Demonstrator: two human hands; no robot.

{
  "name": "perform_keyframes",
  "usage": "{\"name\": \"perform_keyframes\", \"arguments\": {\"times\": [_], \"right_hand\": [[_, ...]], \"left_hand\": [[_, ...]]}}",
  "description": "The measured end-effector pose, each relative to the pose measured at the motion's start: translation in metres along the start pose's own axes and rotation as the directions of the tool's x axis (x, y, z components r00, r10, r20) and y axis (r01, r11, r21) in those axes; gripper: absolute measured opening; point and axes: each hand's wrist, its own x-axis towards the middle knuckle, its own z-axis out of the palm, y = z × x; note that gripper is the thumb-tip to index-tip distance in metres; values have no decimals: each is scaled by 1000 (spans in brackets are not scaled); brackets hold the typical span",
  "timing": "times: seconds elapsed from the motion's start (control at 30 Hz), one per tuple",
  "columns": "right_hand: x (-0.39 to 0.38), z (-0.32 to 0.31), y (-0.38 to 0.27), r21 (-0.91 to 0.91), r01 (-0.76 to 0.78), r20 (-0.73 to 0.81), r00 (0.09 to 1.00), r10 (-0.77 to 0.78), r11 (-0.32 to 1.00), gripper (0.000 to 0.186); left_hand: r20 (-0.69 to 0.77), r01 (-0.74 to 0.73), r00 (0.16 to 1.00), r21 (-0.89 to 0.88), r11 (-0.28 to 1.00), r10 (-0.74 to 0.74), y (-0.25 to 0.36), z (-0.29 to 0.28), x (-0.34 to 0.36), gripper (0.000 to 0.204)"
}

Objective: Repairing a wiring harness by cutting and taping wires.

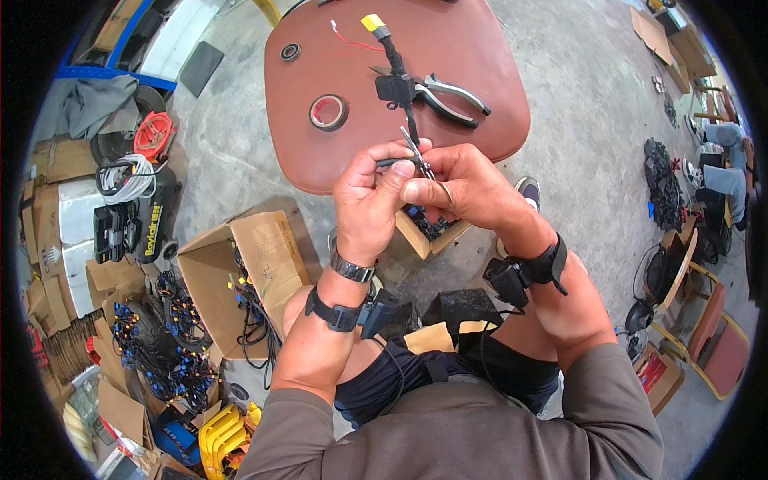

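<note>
Both my hands meet just over the near edge of a reddish-brown padded seat (300,160). My left hand (370,188) is closed, pinching the end of a black cable (412,120). Within the fingers of my right hand (464,180) is a slim metal tool, which looks like small scissors (411,138); its tips point away from me across the cable. Beyond, the cable runs to a black plastic box (395,90) and a yellow connector (373,23), with a thin red wire (356,40) beside it. My fingers hide part of the cable and tool.
On the seat lie pliers (448,100), a tape roll (328,112) and a smaller black roll (290,52). Below my hands stands a small carton (416,238). Left are a large cardboard box (212,276) and heaped cables (164,344). Another person's legs (724,160) show far right.
</note>
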Motion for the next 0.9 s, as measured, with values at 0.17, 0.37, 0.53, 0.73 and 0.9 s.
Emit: {"name": "perform_keyframes", "arguments": {"times": [0.17,0.37,0.53,0.73,0.9], "right_hand": [[0,-3,-6,-72,-13,9,1000,14,997,37],[-12,-27,-26,48,55,35,998,-57,997,33],[-11,-37,-22,31,113,-116,987,-109,993,35],[-13,-35,-22,35,176,-195,967,-166,984,33],[-11,-37,-23,39,173,-207,965,-162,984,30]], "left_hand": [[-1,22,1000,-83,996,-22,-1,-6,4,14],[8,-6,1000,-88,996,7,3,-5,9,12],[139,-86,987,86,993,74,2,-9,8,17],[208,-116,975,181,977,77,3,-3,5,24],[241,-125,967,182,975,79,2,2,4,23]]}}
